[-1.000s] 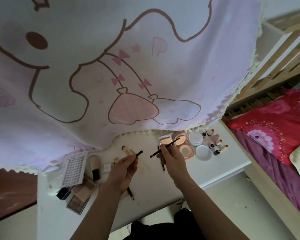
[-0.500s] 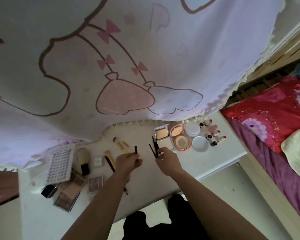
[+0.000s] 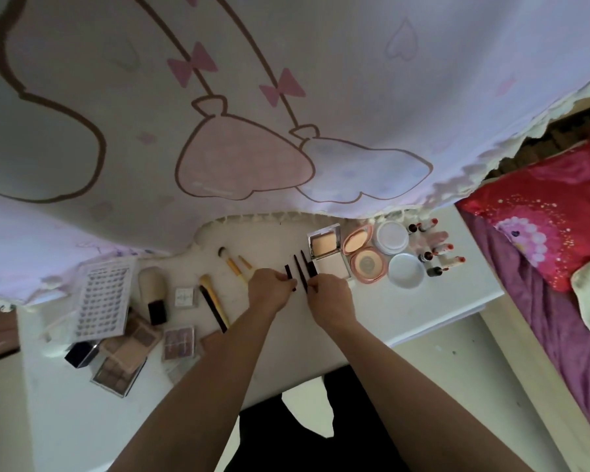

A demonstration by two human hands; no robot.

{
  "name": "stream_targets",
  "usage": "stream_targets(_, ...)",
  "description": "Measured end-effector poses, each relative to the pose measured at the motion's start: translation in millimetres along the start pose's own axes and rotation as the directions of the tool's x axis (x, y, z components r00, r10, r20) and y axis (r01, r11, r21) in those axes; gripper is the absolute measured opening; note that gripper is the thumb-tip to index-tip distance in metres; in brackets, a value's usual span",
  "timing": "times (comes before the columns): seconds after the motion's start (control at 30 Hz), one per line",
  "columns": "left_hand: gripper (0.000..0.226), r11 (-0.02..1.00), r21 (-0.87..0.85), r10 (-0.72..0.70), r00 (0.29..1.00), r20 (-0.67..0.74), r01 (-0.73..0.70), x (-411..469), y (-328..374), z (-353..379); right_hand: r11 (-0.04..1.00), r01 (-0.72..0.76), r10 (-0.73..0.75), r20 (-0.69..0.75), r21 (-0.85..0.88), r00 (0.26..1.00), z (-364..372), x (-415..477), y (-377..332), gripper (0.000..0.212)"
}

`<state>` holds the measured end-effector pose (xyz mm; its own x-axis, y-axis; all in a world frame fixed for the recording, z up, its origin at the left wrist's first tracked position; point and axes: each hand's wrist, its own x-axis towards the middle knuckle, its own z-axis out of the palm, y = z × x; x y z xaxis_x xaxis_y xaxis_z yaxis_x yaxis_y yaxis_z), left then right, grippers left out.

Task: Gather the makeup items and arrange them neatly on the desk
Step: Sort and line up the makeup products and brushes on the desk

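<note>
One head-worn wide-angle view looks forward and steeply down from close above the white counter (image 3: 423, 301), which crosses the middle of the frame. A printed curtain (image 3: 286, 97) fills the view beyond the counter, and a bed (image 3: 539, 321) lies right of it.

The desk (image 3: 423, 311) looks smooth, faintly glossy. The curtain (image 3: 286, 80) is thin printed cloth; the bed rail (image 3: 525, 362) is wood.

Both bare forearms reach forward and converge, hands nearly touching. The left hand (image 3: 272, 290) is knuckles up, its curled fingers pinching a pencil (image 3: 289, 273). The right hand (image 3: 329, 299), fingers also curled, pinches a second pencil (image 3: 303, 277).
</note>
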<state>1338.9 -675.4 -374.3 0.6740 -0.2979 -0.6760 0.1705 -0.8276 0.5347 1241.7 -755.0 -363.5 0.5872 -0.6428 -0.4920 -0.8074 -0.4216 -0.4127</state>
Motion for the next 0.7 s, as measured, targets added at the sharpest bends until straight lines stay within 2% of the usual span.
stream_targets(0.13, 0.032, 0.999, 0.007, 0.037, 0.999, 0.027, -0.037, -3.0, 3.0, -3.5, 0.997, -0.030, 0.030, 0.006, 0.071, 1.000, -3.3, -6.9, 9.4, 0.032)
stream_targets(0.3, 0.023, 0.992, 0.070, 0.118, 0.973, -0.198, -0.106, -27.3, -18.4, -38.7, 0.991, -0.035, 0.036, -0.004, 0.133, 0.999, -3.3, -16.6, -3.7, 0.032)
stream_targets(0.4, 0.024, 0.996, 0.062, 0.081, 0.953, -0.293, -0.066, -38.1, -47.3, -68.0, 0.989, 0.051, -0.056, 0.035, 0.140, 0.998, 9.4, -27.2, -26.4, 0.028)
stream_targets(0.53, 0.022, 0.994, 0.103, 0.077, 0.947, -0.313, -0.047, -46.4, -96.2, -98.5, 0.973, 0.211, -0.224, 0.165, 0.098, 0.960, 39.5, -45.9, -61.9, 0.024)
stream_targets(0.63, 0.026, 0.993, 0.118, 0.061, 0.948, -0.312, -0.025, -50.4, -125.0, -113.6, 0.943, 0.333, -0.320, 0.256, -0.008, 0.912, 64.2, -58.6, -83.6, 0.027)
stream_targets(0.7, 0.024, 0.994, 0.108, 0.052, 0.953, -0.298, -0.021, -52.8, -136.2, -119.3, 0.927, 0.364, -0.328, 0.279, -0.088, 0.903, 75.7, -63.6, -93.4, 0.028)
